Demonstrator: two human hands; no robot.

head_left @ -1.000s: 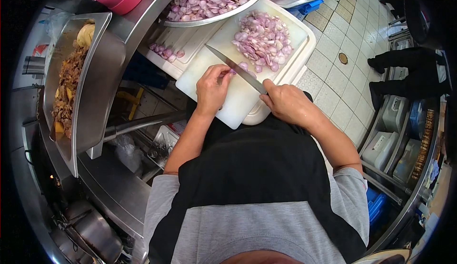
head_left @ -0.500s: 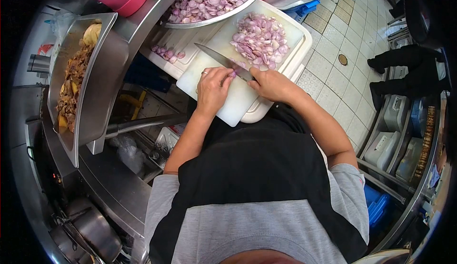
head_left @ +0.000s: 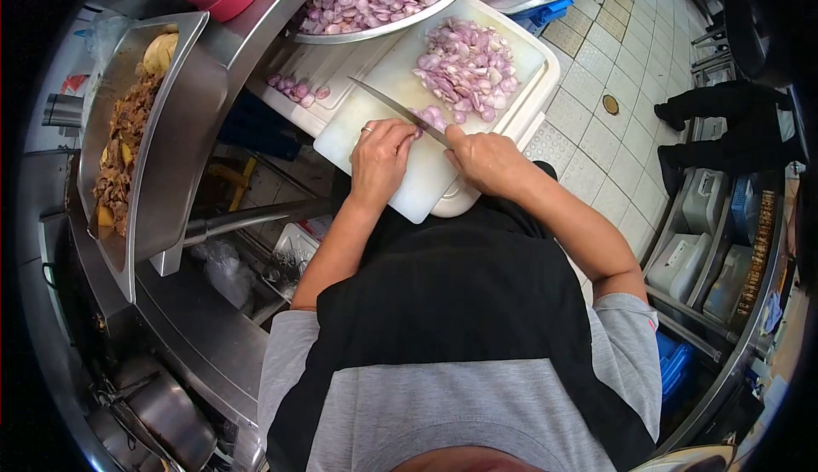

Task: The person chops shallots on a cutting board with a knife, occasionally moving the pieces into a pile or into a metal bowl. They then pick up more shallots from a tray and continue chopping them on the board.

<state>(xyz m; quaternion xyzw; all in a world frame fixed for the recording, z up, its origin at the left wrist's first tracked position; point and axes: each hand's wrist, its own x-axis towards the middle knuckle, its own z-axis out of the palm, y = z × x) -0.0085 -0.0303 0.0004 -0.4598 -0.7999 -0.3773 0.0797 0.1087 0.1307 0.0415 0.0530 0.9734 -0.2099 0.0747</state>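
My left hand (head_left: 380, 161) has its fingers curled on a small purple shallot (head_left: 417, 133), which they mostly cover, on the white cutting board (head_left: 416, 198). In my right hand (head_left: 492, 162) is the handle of a kitchen knife (head_left: 394, 106). Its long blade lies across the board just beyond my left fingertips, tip toward the far left. A few fresh slices (head_left: 433, 117) rest right by the blade. Farther back on the board is a heap of sliced shallots (head_left: 469, 67). Several peeled shallots (head_left: 300, 90) sit left of the board on a cream plastic lid (head_left: 298, 118).
A metal bowl (head_left: 354, 38) heaped with sliced shallots stands behind the board. At left, a deep steel pan (head_left: 175, 144) of brown cooked food sits on the counter. Pink and green containers occupy the upper left. Another person's dark-clothed legs (head_left: 724, 114) show at right.
The knife blade has tilted and now looks narrower from above. More slices show beside it. Both hands stay in nearly the same place.
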